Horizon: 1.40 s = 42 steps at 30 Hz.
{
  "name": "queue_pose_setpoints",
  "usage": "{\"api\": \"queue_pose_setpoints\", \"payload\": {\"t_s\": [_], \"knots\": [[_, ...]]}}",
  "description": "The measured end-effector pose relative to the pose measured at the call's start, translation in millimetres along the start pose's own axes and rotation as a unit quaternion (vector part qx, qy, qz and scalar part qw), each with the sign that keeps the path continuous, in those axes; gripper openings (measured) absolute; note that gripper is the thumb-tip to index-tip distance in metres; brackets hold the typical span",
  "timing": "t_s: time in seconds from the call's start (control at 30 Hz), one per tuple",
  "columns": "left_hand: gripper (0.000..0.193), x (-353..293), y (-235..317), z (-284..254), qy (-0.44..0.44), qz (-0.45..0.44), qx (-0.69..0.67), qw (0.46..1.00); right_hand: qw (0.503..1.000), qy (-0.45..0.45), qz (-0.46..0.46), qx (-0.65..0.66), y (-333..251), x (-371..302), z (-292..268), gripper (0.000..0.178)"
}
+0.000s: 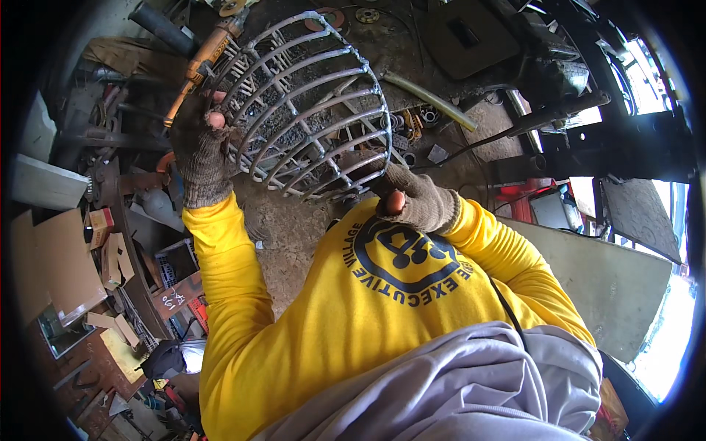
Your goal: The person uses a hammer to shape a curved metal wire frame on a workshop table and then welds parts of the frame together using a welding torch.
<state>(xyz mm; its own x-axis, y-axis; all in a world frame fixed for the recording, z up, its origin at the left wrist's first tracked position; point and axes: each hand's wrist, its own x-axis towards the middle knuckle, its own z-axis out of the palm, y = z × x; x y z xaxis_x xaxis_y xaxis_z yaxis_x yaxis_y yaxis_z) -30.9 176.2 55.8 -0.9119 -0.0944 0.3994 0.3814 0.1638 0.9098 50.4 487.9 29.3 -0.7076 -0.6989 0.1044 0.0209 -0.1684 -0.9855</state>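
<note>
Grey cloth (441, 382) lies nearest the viewer, draped below both sets of fingers. Yellow shirt (294, 353), long-sleeved, bears a dark round emblem; its sleeves run up to the gloved hands. Brown floor (283, 242) shows below and between the fingers, marked and worn.

Metal cage (312, 138), built of curved grey bars with a ribbed, basket-like form, is located between the two hands, extending above the fingers of each. Bar joints appear lumpy.

Left hand (202, 151), in a brown knit glove with bare fingertips, has its fingers clamped on the cage's left side. Right hand (423, 200), gloved alike, has its fingers clamped on the cage's lower right side, thumb on the near side; the remaining fingers are partly hidden behind the bars.

Pale board (592, 287) stands to the right of and below the right fingers. Cardboard (59, 268) is well left of and below the left fingers. Orange power tool (213, 51) lies just above the left fingers; contact with them cannot be determined. Pale tube (434, 103) is above the right fingers, slanting. Yellowish disc (368, 15) sits farthest above the right fingers.
</note>
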Motion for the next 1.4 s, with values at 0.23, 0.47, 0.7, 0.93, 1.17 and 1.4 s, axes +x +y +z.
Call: {"api": "queue_pose_setpoints", "payload": {"t_s": [0.23, 0.47, 0.7, 0.93, 1.17, 1.4], "knots": [[0.069, 0, -1, 0, 0.021, 0.036, 0.04, 0.998, 0.999, 0.023, -0.04, -0.021, 2, 4, 2, 0.071], [0.068, -2, -12, -14, 0.008, 0.079, 0.112, 0.991, 0.999, 0.031, -0.026, -0.015, 7, 3, 1, 0.07], [0.057, -5, -23, -23, 0.006, 0.15, 0.124, 0.981, 0.999, 0.014, -0.026, 0.033, -4, 6, 2, 0.069], [0.053, -7, -12, -19, -0.001, 0.116, 0.121, 0.986, 1.0, 0.004, 0.001, 0.019, -2, 5, -3, 0.068], [0.062, -11, -43, -27, 0.029, 0.027, 0.058, 0.998, 0.999, -0.006, -0.041, 0.007, 0, 9, -3, 0.066], [0.061, -8, -32, -21, 0.02, 0.029, 0.073, 0.997, 0.998, 0.028, 0.002, -0.065, 9, 1, -5, 0.085]]}}
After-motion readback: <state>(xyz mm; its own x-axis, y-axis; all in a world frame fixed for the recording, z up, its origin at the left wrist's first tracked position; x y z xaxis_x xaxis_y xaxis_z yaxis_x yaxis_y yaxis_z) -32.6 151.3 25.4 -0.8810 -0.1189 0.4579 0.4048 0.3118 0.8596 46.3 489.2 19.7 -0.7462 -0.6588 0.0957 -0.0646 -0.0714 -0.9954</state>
